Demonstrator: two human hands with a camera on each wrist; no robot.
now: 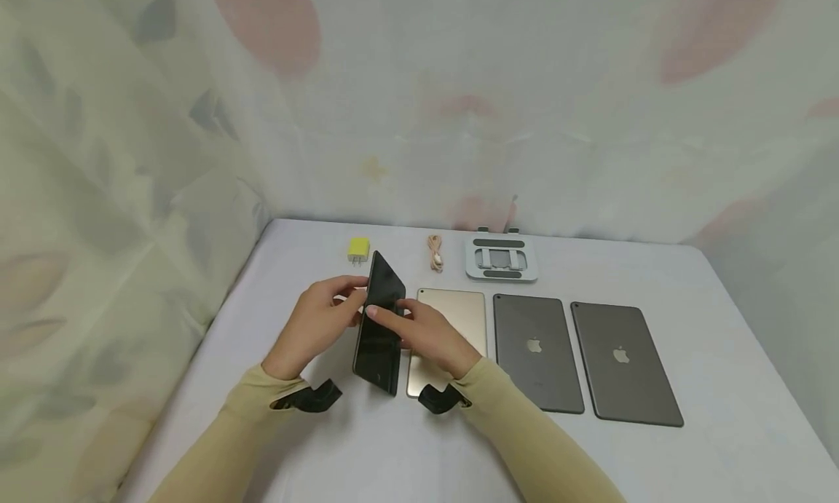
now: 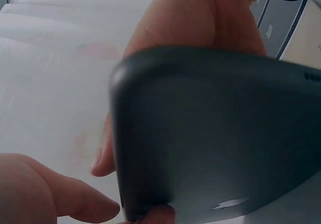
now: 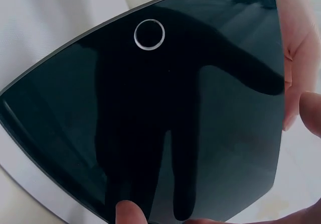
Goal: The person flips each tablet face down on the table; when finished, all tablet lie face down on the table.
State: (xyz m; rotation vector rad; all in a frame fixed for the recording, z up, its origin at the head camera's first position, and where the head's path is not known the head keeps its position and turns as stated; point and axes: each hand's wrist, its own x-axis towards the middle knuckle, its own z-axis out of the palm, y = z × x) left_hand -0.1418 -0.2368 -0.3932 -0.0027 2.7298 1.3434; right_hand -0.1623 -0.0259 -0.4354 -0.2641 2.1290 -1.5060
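Note:
Both hands hold a tablet (image 1: 380, 343) on edge above the white table, its dark glossy screen turned toward the right hand. At its left edge, the left hand (image 1: 314, 317) pinches it between thumb and fingers. The right hand (image 1: 438, 333) grips the opposite edge, with its thumb (image 3: 131, 213) lying on the screen; its other fingers are mostly hidden. A round home button (image 3: 149, 34) shows in the right wrist view. In the left wrist view, the tablet's grey back (image 2: 200, 128) carries an apple logo (image 2: 229, 203).
A gold tablet (image 1: 459, 314) lies face down beneath the right forearm. Further right lie a grey tablet (image 1: 534, 372) and another grey tablet (image 1: 625, 386). Along the back sit a yellow charger plug (image 1: 358, 247), a bundled cable (image 1: 435, 252) and a folded stand (image 1: 472, 263).

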